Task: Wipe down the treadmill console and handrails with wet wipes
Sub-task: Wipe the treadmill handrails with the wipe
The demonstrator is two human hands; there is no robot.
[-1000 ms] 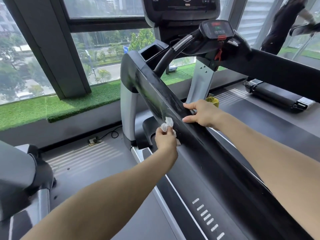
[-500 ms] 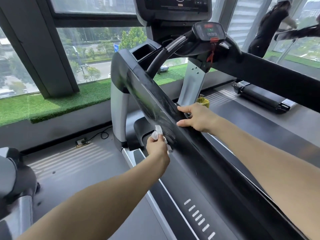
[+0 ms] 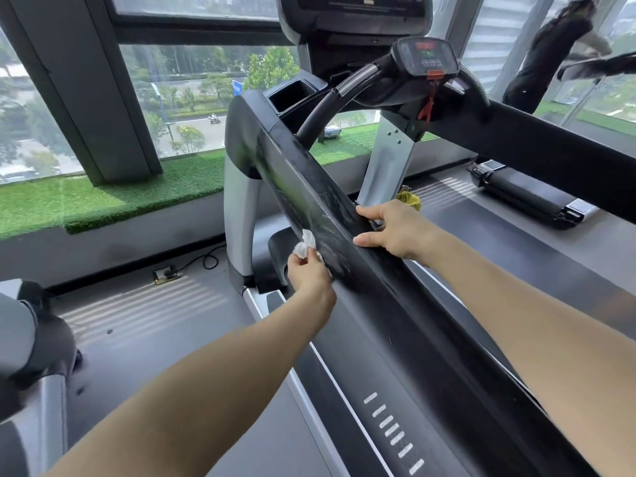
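Note:
The treadmill's broad black left handrail (image 3: 378, 290) runs diagonally from upper left to lower right, streaked with wet smears. My left hand (image 3: 308, 273) grips a crumpled white wet wipe (image 3: 304, 244) and presses it against the rail's outer side. On the rail's top edge rests my right hand (image 3: 395, 232), thumb and forefinger spread along it, the other fingers hidden behind the rail. The console (image 3: 354, 12) is at the top, cut off by the frame. Below it sits a small control panel (image 3: 426, 60) with a red safety cord (image 3: 428, 105).
A curved black inner grip bar (image 3: 327, 105) rises toward the panel. The right handrail (image 3: 557, 153) crosses at right. A yellow cloth (image 3: 409, 199) lies behind my right hand. Another treadmill's arm (image 3: 31, 342) stands at left. A power socket and cable (image 3: 168, 273) lie on the floor.
My left hand with the wipe stays at the same stretch of the rail's side, shifting only slightly. The right hand keeps its place on the rail; the view drifted a little.

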